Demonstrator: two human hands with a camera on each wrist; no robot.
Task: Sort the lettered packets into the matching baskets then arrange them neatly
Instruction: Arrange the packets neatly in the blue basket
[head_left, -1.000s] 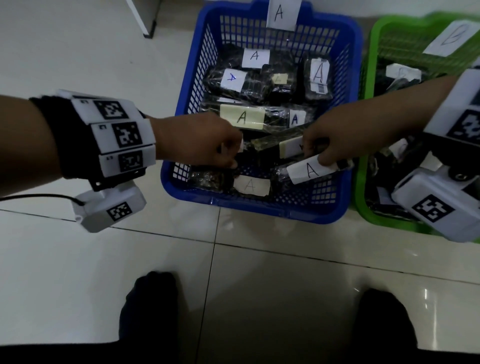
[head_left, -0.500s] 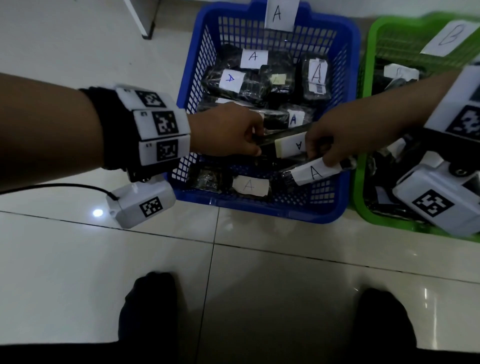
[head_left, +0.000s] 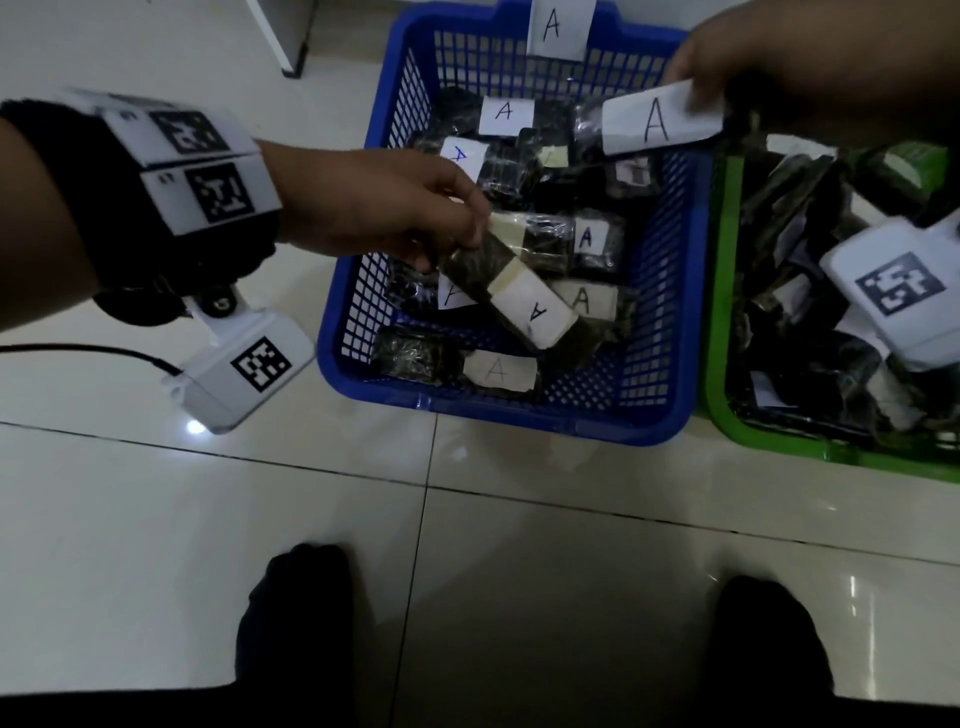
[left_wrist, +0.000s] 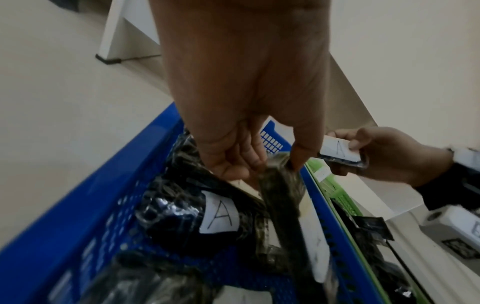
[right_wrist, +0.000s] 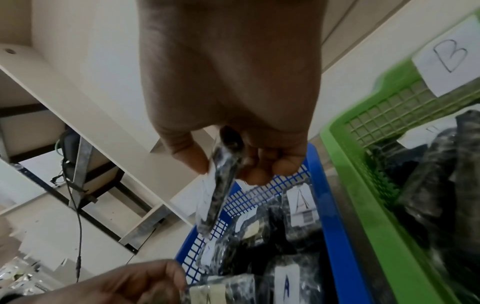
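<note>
We're pinching a long dark plastic-wrapped packet with a white "A" label (head_left: 511, 293) in our left hand (head_left: 374, 200), just over the blue plastic mesh basket (head_left: 670, 415). Our right hand (head_left: 769, 57) is gripping another dark "A"-labelled packet (head_left: 657, 122) above the basket's far corner, beside the green plastic basket (head_left: 719, 332).

green basket (head_left: 719, 291) cut off at right, its packets (head_left: 810, 322) unreadable

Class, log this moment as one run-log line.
left hand: holds A packet | right hand: holds A packet | over blue basket
</note>
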